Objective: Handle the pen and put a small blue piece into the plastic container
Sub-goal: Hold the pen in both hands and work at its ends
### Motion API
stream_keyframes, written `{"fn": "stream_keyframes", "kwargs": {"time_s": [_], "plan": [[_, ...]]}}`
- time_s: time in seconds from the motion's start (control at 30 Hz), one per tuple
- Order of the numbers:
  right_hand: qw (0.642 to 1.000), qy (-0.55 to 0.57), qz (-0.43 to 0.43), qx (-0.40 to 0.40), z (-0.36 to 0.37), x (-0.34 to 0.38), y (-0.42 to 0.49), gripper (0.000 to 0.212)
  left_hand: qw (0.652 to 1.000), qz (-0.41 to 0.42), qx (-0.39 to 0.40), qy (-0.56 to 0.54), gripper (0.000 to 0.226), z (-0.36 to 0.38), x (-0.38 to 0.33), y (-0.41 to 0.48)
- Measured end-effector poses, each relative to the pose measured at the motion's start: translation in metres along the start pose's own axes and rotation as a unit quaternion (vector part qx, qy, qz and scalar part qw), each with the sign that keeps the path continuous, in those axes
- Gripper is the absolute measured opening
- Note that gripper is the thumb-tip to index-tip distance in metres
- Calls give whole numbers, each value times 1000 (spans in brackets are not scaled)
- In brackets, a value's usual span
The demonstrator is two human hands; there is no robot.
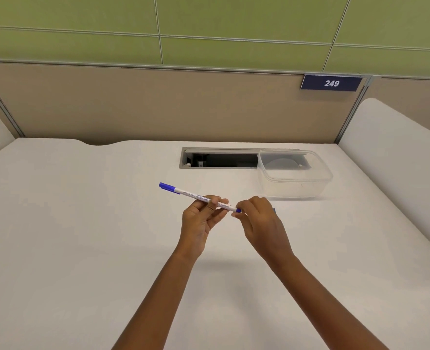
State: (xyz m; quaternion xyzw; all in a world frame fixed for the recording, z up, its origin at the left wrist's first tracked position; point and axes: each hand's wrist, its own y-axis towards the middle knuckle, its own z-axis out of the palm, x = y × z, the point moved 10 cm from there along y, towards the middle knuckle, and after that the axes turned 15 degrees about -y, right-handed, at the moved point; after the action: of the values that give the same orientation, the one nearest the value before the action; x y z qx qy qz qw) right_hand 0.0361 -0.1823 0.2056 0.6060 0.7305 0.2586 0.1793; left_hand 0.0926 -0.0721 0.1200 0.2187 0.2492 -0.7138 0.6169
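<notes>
A white pen [191, 194] with a blue cap at its far left end is held above the white desk. My left hand [198, 218] grips its barrel near the middle. My right hand [257, 215] pinches the small blue piece [238, 210] at the pen's right end. A sliver of blue also shows past my right hand's far side. The clear plastic container [294, 174] stands open-topped on the desk, beyond and to the right of my hands.
A rectangular cable opening [219, 159] is cut into the desk just left of the container. A beige partition with a "249" sign [331, 83] closes the back, and white side panels stand left and right.
</notes>
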Motion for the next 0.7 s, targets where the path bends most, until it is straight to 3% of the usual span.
{"fn": "stream_keyframes", "kwargs": {"time_s": [0.17, 0.33, 0.43, 0.6, 0.63, 0.7], "plan": [[999, -6, -28, -25, -9, 7, 5, 11, 1000, -11, -4, -24, 14, 1, 2, -1], [993, 102, 37, 41, 5, -3, 8, 13, 1000, -10, 6, -21, 16, 3, 0, -2], [967, 192, 106, 126, 24, -13, 6, 19, 1000, -11, 16, -14, 16, 4, -2, -2], [863, 355, 227, 277, 51, -20, -1, 38, 1000, -14, 24, -7, 18, 4, -3, -3], [823, 403, 255, 309, 58, -19, -6, 39, 999, -15, 28, -6, 18, 5, -3, -3], [682, 529, 338, 375, 73, -13, -22, 40, 999, -13, 37, 1, 17, 7, -3, -3]]}}
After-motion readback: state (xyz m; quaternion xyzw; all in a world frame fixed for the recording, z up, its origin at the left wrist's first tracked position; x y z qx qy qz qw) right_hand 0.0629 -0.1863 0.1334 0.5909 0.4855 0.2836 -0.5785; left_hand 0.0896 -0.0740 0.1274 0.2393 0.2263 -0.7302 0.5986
